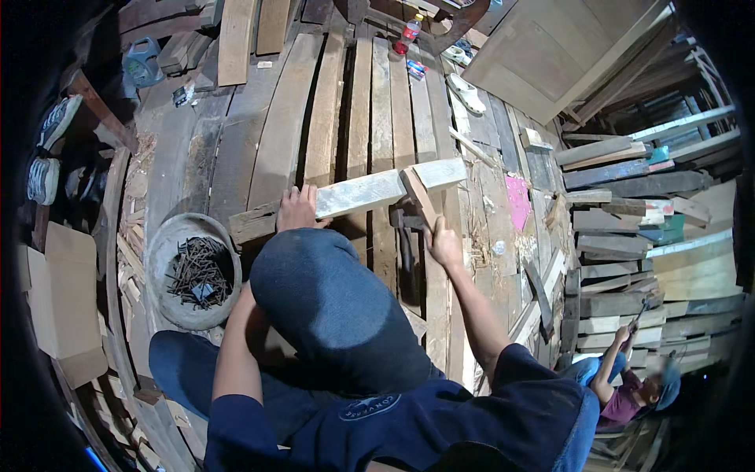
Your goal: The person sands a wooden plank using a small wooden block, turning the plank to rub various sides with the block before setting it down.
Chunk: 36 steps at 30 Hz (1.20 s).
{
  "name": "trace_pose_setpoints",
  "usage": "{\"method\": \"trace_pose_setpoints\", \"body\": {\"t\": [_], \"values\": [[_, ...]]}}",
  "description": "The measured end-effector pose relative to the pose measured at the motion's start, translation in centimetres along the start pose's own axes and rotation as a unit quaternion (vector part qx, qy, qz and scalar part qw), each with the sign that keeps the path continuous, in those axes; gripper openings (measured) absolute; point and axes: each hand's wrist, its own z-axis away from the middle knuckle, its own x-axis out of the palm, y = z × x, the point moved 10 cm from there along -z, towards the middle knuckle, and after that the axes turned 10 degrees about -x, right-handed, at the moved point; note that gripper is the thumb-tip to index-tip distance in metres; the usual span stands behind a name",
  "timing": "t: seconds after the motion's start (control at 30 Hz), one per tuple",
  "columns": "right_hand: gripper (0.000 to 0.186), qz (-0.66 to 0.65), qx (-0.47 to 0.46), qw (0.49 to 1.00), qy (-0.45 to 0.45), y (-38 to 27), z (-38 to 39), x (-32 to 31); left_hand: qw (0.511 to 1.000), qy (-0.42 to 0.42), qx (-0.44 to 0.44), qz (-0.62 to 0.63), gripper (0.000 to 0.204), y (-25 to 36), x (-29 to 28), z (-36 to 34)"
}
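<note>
A squared timber beam (358, 194), pale on its top face, lies at a slant across several floor boards in front of my raised knee. My left hand (296, 209) rests over its darker left part, fingers bent across the wood. In my right hand (444, 244) is a short flat brown wooden piece (421, 197), its far end lying over the beam near the right end. Fingers are wrapped round its near end. Just below the beam, beside the wooden piece, is a dark tool-like shape (405, 236); its kind is unclear.
A round basin (161, 263) of nails stands left of my knee, near a cardboard box (71, 299). Gaps run between the long boards (287, 118). A red drink bottle (408, 35) and a white clog (467, 94) lie beyond. Another person (629, 385) sits at right beside stacked timber.
</note>
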Motion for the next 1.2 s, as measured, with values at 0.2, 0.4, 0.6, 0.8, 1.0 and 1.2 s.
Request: {"method": "trace_pose_setpoints", "body": {"t": [0.2, 0.4, 0.6, 0.8, 1.0, 1.2], "values": [[0.04, -0.063, 0.182, 0.97, 0.148, 9.1, -3.5, -2.3, 0.999, -0.029, 0.01, 0.038, 0.074, 1.3, 0.6, -1.1], [0.038, -0.071, 0.025, 0.995, 0.066, 0.4, 1.7, 0.2, 0.999, -0.034, -0.014, 0.008, 0.075, -0.1, 1.1, 0.0], [0.043, -0.05, 0.182, 0.967, 0.168, 9.7, -1.8, -2.1, 0.999, -0.005, 0.003, 0.05, 0.071, 0.7, 0.5, -0.6], [0.054, -0.068, 0.11, 0.99, 0.052, 2.0, 2.9, 1.9, 0.998, -0.066, -0.002, 0.005, 0.07, 0.7, 0.7, -0.3], [0.041, -0.063, 0.201, 0.96, 0.186, 10.0, -1.4, -1.5, 0.998, -0.017, 0.0, 0.066, 0.071, 0.6, 0.1, -0.6], [0.043, -0.088, 0.085, 0.978, 0.17, 4.1, 2.6, 2.8, 1.0, -0.007, 0.007, 0.004, 0.075, 1.4, 1.5, -0.8]]}}
